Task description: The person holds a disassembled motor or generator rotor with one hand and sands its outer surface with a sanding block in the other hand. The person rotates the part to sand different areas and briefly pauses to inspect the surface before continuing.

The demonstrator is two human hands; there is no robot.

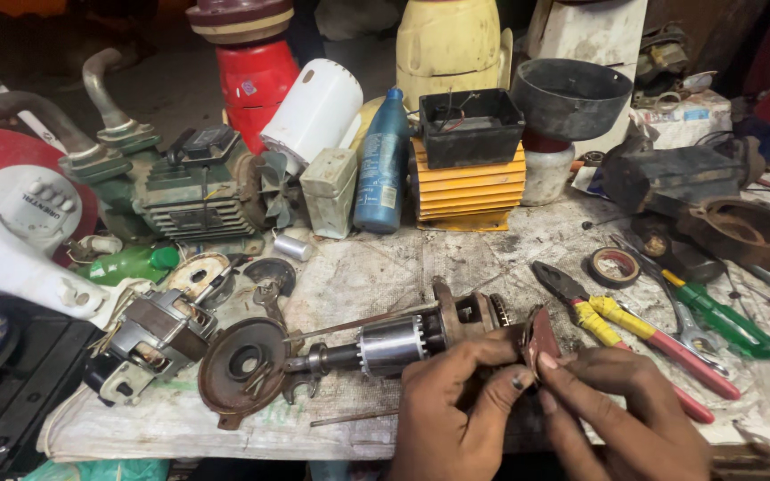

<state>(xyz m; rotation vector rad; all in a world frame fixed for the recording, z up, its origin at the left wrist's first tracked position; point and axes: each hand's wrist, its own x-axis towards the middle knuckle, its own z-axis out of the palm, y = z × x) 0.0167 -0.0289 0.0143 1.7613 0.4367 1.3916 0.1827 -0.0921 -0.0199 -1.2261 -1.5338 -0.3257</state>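
Both hands pinched one small reddish-brown strip of abrasive paper (542, 340) at the near edge of the surface (376, 267), held against the right end of a motor rotor (403, 343). That rotor lay across the middle, its shaft running left to a rusty end bell (242, 363). It looked like the rubbing-down step on the rotor's end; continuing would call for steady pressure while the rotor was kept from rolling. Left hand (461, 405) curled, thumb and fingers closed on the strip's near side. Right hand (621, 414) met it from the right, fingertips closed on the same strip. Farther right lay red-and-yellow pliers (626, 334) and a green-handled screwdriver (724, 321).
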